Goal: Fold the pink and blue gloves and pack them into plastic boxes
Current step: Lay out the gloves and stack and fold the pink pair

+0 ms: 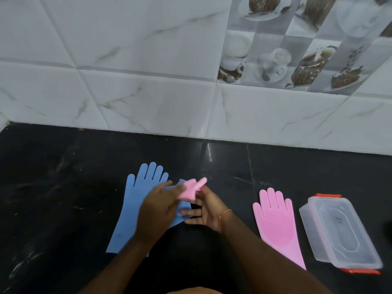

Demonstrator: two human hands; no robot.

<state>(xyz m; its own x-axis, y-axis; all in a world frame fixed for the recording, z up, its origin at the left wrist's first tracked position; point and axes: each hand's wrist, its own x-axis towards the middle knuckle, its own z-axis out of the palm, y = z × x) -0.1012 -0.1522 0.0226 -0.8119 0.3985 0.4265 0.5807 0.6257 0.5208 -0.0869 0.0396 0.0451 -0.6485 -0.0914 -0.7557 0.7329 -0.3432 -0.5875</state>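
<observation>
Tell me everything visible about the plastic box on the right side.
The plastic box is a clear, frosted rectangular container with its lid on, held by orange-red clips at its far and near ends. It lies flat on the black countertop, angled, just right of the flat pink glove, apparently without touching it. It looks empty. Neither hand touches it.

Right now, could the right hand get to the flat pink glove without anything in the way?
Probably yes. The flat pink glove lies on bare counter just right of the right hand, nothing between them. But both hands are busy with the folded pink glove, so that must be put down first.
</observation>
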